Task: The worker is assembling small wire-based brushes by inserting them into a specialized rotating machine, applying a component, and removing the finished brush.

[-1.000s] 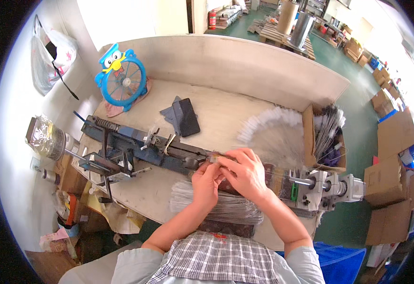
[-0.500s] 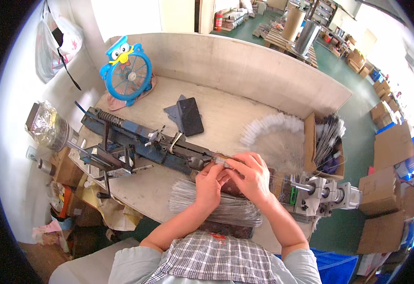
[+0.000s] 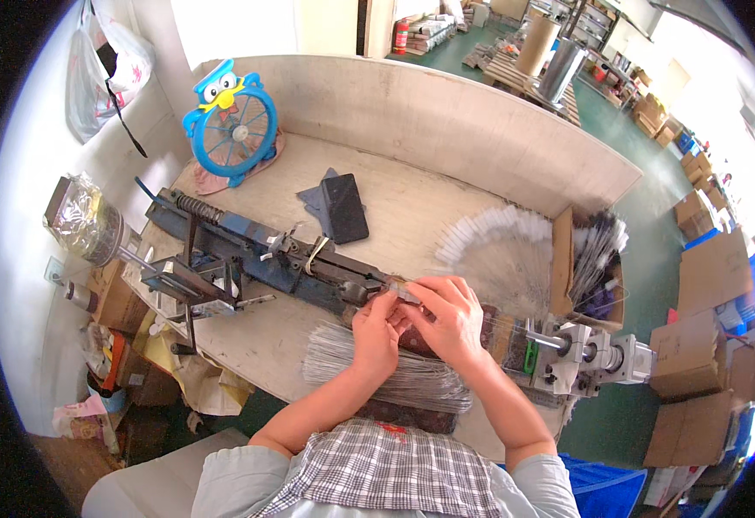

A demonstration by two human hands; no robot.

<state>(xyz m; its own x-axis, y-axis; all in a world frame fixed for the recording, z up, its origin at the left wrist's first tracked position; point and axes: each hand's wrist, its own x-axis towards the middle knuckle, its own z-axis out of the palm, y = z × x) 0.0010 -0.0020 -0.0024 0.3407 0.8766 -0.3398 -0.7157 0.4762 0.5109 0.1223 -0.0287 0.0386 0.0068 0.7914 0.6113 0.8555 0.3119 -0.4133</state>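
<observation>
My left hand point(image 3: 377, 335) and my right hand point(image 3: 451, 321) meet at the near side of a long dark metal bench machine point(image 3: 265, 259). Thumbs and fingertips pinch together around a small pale strip point(image 3: 406, 294), whose kind I cannot make out. The strip lies close to the end of the machine's dark jaw; my fingers hide part of it. Below my hands, a thick bundle of thin grey wires point(image 3: 343, 361) rests across the table's near side, partly covered by my left wrist.
A fan-shaped spread of white-tipped wire brushes point(image 3: 468, 237) lies at right, beside a cardboard box point(image 3: 562, 263) of similar pieces. Behind the machine are a black phone point(image 3: 344, 209) and a blue cartoon fan point(image 3: 236, 134). A silver shaft assembly point(image 3: 597, 352) occupies the right end; a crank handle point(image 3: 184, 349) juts out left.
The whole view has shifted very slightly. Both hands keep their pinch at the same spot on the machine, with only small finger movement.
</observation>
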